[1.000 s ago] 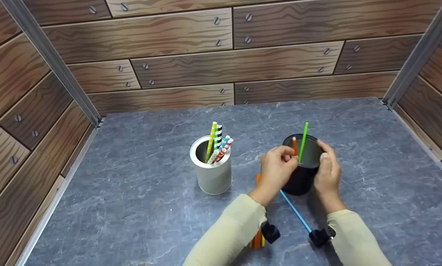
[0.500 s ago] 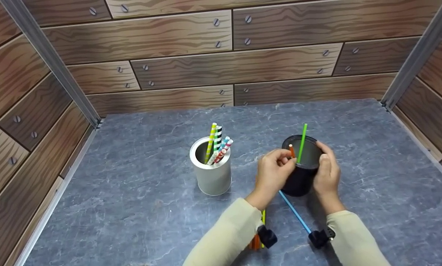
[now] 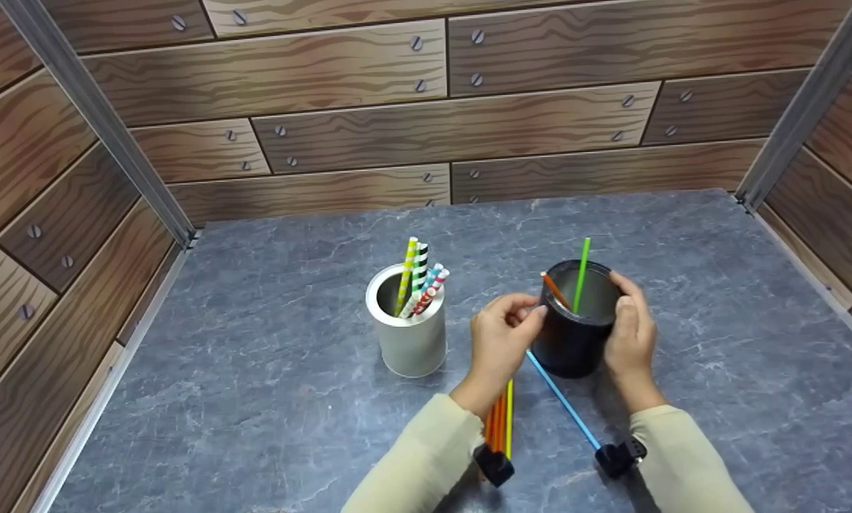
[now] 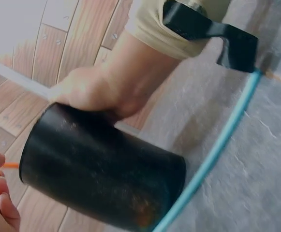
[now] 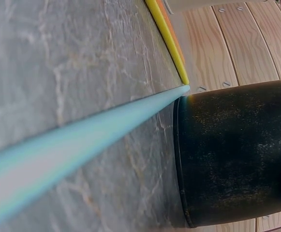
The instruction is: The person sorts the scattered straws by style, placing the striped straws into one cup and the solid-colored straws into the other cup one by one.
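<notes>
In the head view my right hand (image 3: 630,335) grips the right side of a black can (image 3: 567,349), thumb in front and fingers behind. Inside it stand a green straw (image 3: 583,267) and an orange straw (image 3: 554,288) that leans left on the rim. My left hand (image 3: 499,338) is just left of the can, its fingertips by the rim, below the orange straw's tip; nothing shows in its loosely bent fingers. A blue straw (image 3: 565,402) lies on the table in front of the can. The left wrist view shows only fingertips near the orange straw (image 4: 10,166).
A white can (image 3: 413,349) with several striped paper straws (image 3: 419,278) stands to the left. Several orange straws (image 3: 497,420) and a yellow straw (image 3: 509,417) lie under my left wrist, partly hidden. Wood-patterned walls (image 3: 355,142) enclose the grey table (image 3: 255,356).
My left hand lowered the orange straw into the black can, let it go and drew back left and down. The orange straw now tilts left. My right hand stays on the can.
</notes>
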Demonstrator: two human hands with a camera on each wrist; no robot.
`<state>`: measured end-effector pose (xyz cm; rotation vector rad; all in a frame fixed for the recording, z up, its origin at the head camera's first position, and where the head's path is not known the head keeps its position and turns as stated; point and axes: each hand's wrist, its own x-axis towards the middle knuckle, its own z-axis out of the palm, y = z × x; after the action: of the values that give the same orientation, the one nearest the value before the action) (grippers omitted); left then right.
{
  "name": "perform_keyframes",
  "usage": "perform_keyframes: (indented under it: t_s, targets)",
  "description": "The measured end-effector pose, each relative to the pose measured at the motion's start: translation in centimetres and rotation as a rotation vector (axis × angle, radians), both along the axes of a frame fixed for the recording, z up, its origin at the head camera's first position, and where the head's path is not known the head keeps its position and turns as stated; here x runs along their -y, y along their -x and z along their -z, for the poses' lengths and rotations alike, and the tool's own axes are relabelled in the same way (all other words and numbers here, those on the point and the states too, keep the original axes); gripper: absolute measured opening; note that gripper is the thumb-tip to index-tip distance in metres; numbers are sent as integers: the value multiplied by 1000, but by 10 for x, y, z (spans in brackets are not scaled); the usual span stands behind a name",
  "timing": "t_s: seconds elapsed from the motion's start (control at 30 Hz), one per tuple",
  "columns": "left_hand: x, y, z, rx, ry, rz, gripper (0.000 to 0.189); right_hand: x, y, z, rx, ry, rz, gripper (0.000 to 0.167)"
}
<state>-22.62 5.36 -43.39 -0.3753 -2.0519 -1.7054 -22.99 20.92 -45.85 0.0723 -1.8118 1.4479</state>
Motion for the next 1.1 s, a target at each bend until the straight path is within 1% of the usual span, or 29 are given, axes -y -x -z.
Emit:
perform_keyframes:
  t_s: [0.17,0.27,0.37,0.43,0.6,0.77,0.9,1.1]
  targets:
    - [16,0,17,143,27,-7,9,-5,5,7,4,-13,16,39]
    - [24,1,27,232,65,-32,9,-7,5,9,15,-5,12,39]
    - [32,1,36,302,109,-48,10,-8,5,10,19,-2,7,40]
    - [35,2,41,333,145,-49,11,-7,5,9,15,3,3,40]
    - [43,1,52,372,239,-31,14,-6,7,9,1,11,-4,39]
    - [46,-1,60,421,331,-14,16,-7,7,12,5,10,4,39]
    - [46,-1,61,453,404,-6,17,-7,7,10,19,5,13,40]
    - [42,1,60,469,483,-16,16,-6,7,9,12,-6,14,40]
